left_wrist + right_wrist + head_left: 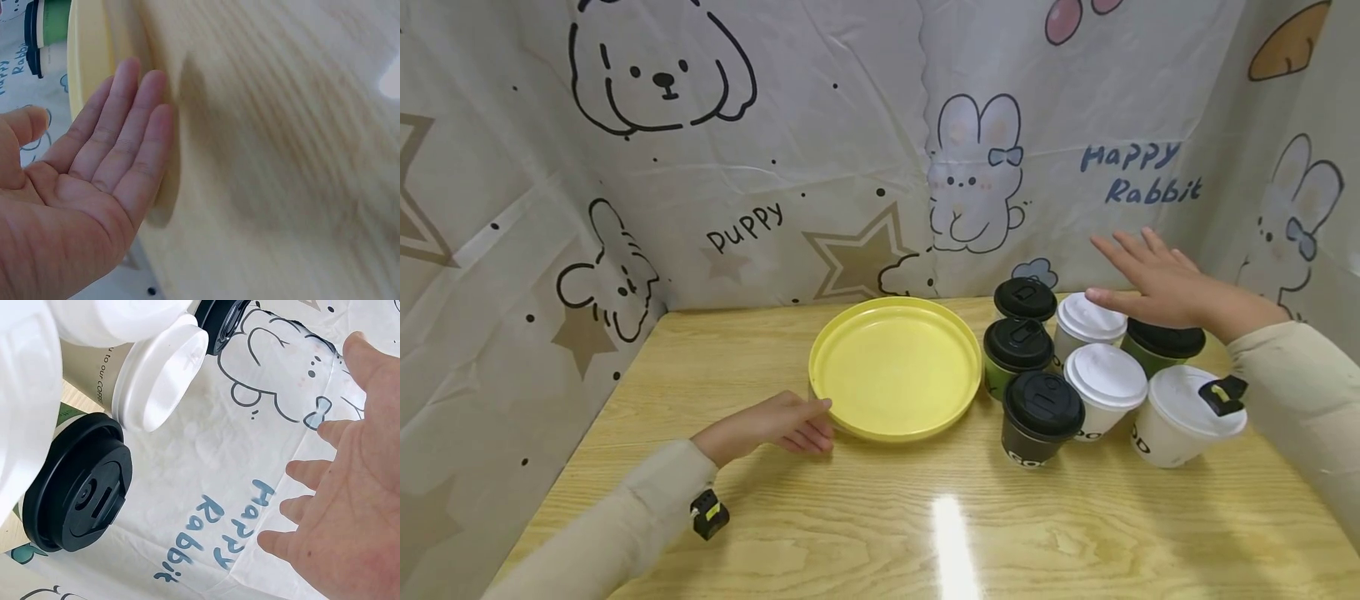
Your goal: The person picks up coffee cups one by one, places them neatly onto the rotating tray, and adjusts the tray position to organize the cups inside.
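Observation:
A round yellow tray (895,367) with a raised rim lies on the wooden table. My left hand (782,423) is beside its front-left rim, holding nothing; whether the fingertips touch the tray, I cannot tell. In the left wrist view the palm faces the camera with its fingers (125,125) extended. Over the back of a group of lidded paper cups hovers my right hand (1172,287), fingers spread and apart from any cup. Nearest below it are a white-lidded cup (1088,321) and a black-lidded green cup (1165,343).
Right of the tray stand more cups: a dark cup (1041,417) in front, white-lidded ones (1105,387) (1183,417), and black-lidded ones (1018,354) (1025,300). A printed cloth (850,125) hangs behind the table and at both sides. Glare falls on the front tabletop (850,533).

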Action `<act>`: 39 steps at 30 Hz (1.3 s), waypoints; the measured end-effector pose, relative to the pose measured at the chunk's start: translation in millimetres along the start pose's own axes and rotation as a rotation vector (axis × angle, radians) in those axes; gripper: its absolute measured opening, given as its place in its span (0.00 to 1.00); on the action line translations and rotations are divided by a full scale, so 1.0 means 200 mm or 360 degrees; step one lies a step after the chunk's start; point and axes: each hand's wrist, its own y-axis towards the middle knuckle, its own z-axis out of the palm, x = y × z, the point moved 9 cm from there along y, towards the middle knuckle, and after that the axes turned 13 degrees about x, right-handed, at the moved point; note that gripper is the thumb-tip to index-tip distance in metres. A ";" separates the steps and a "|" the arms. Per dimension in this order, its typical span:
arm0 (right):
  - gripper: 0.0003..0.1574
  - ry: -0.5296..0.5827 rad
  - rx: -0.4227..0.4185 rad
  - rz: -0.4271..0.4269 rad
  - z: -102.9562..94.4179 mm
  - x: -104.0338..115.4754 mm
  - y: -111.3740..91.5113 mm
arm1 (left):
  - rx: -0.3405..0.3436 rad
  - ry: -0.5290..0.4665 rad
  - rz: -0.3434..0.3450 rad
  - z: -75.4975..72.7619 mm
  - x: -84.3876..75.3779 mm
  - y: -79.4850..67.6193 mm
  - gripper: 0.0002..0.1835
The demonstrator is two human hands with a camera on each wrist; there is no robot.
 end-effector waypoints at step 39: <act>0.49 0.0018 -0.0145 -0.0155 0.11 0.20 -0.15 | 0.0133 -0.0377 -0.0050 0.07 0.07 0.12 0.25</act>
